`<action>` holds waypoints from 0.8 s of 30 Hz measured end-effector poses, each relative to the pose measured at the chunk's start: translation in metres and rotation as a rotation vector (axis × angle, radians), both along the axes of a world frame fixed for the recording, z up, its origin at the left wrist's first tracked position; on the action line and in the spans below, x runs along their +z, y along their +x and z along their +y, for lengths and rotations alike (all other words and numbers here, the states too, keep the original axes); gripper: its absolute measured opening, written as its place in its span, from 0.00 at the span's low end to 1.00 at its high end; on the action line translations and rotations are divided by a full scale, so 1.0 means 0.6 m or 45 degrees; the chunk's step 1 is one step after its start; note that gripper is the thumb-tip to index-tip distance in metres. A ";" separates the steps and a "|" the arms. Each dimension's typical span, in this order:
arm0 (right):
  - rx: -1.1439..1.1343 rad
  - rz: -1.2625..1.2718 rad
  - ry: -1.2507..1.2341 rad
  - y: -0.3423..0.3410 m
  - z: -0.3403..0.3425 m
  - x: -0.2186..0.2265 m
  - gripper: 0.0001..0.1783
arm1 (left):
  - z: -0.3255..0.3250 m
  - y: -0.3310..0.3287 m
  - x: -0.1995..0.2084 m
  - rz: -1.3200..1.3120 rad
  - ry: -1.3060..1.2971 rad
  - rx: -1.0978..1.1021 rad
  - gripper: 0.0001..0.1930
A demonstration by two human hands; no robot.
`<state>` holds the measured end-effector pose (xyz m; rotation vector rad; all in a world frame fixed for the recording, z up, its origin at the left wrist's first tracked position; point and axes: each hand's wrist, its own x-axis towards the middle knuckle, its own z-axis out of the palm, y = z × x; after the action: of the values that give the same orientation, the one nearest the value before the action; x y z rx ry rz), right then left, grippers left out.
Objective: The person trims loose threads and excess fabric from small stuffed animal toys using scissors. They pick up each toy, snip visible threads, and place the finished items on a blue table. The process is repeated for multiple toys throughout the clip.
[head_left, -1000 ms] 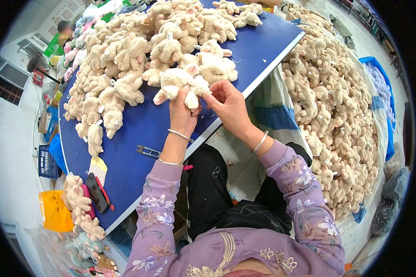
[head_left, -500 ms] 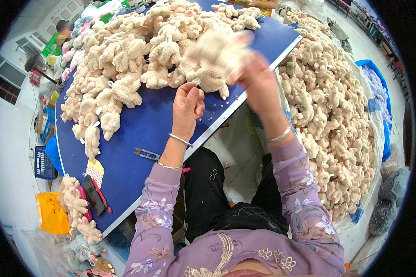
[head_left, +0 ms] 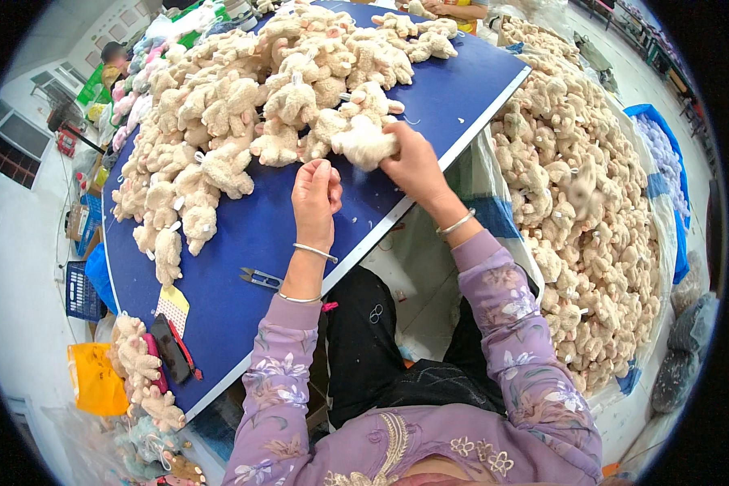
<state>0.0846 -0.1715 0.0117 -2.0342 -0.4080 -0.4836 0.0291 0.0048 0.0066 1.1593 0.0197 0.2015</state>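
Note:
Over the near edge of a toy pile on the blue table, my right hand [head_left: 413, 166] grips a cream plush toy [head_left: 364, 142] by its right end. My left hand [head_left: 316, 194] is held just below the pile with its fingers pinched together; whatever may be between them is hidden. Many similar plush toys [head_left: 227, 105], some with small white tags, lie heaped across the table [head_left: 454, 93]. Left of my left wrist lie thread snips [head_left: 261, 278]. One smeared plush toy [head_left: 585, 193] shows over the heap at the right.
A large open sack [head_left: 494, 186] full of plush toys stands right of the table. A phone [head_left: 170, 347] and a dotted card [head_left: 172, 309] lie at the table's left edge. A blue basket [head_left: 83, 290] is beyond. Another person's hands [head_left: 454, 8] show at the far side.
My right hand has come down and left from a fast, blurred swing and now grips a toy at the pile's edge. A blurred toy has appeared over the right heap. My left hand moved slightly.

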 end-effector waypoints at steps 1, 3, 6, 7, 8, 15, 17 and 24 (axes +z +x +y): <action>0.061 0.158 0.140 -0.002 -0.003 0.011 0.18 | 0.004 0.001 -0.003 -0.004 0.040 0.038 0.09; 0.473 0.383 0.485 -0.004 -0.019 0.032 0.17 | -0.010 0.000 0.006 -0.026 0.171 0.129 0.15; 0.913 0.773 0.676 -0.018 -0.050 0.053 0.17 | -0.023 -0.007 0.013 -0.013 0.095 -0.127 0.27; 1.012 0.904 0.686 -0.021 -0.057 0.050 0.17 | -0.028 -0.013 0.018 0.011 -0.005 -0.286 0.28; 1.101 0.952 0.702 -0.017 -0.062 0.036 0.18 | -0.027 -0.014 0.014 0.067 -0.070 -0.425 0.29; 0.665 0.965 0.550 -0.009 -0.039 0.016 0.16 | -0.016 -0.022 0.015 0.132 0.080 -0.528 0.26; 0.579 0.847 0.667 -0.016 -0.039 0.028 0.16 | -0.017 -0.022 0.018 0.069 0.004 -0.447 0.22; 0.576 0.420 0.570 -0.054 -0.030 0.060 0.15 | -0.017 -0.017 0.006 -0.038 0.069 -0.410 0.21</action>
<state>0.0522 -0.1893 0.0479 -1.4906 -0.4890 0.0427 0.0191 -0.0055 0.0102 1.1961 -0.1986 -0.0666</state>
